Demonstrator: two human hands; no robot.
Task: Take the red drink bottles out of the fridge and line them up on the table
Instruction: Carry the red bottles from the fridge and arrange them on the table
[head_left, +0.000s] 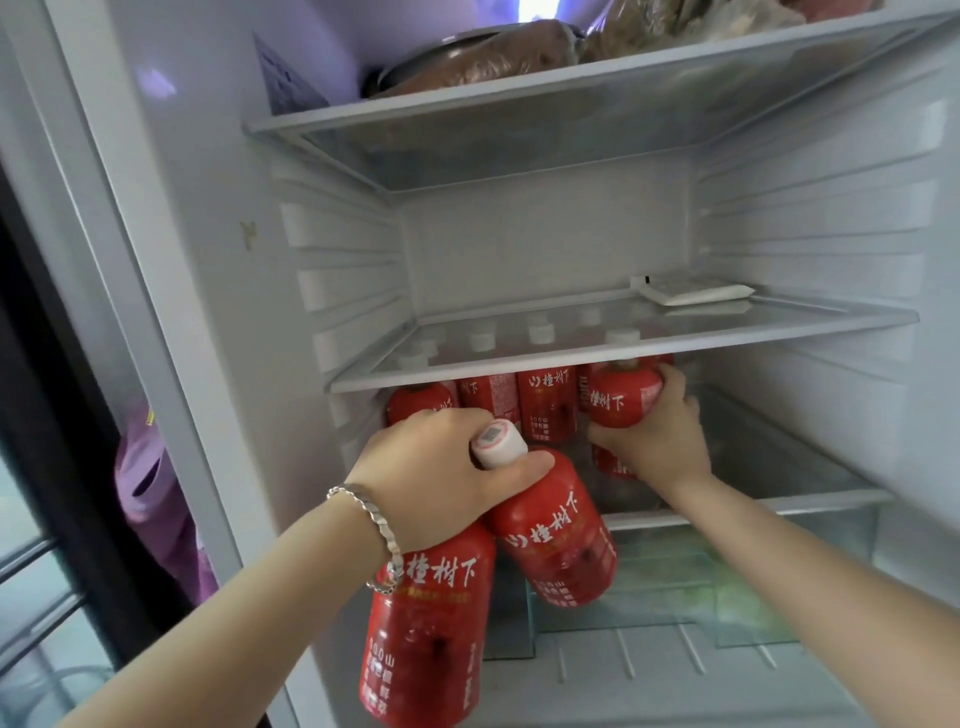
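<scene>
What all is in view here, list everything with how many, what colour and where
Bottles in left hand: two, red with white caps, in front of the fridge.
Bottle in right hand: one, red, under the lower shelf.
Bottles left in fridge: at least three, red, behind, under that shelf.
Shelves: two, clear glass.
Flat packet: one, white, lower shelf, right.
Wrapped food: brownish, top shelf; count unclear.
Bracelet: one, silver, left wrist.
Left hand: grip closed around two bottle necks.
Right hand: grip closed around one bottle.

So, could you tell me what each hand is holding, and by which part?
The left hand grips two red bottles by their necks; the right hand wraps a third bottle around its body.
</scene>
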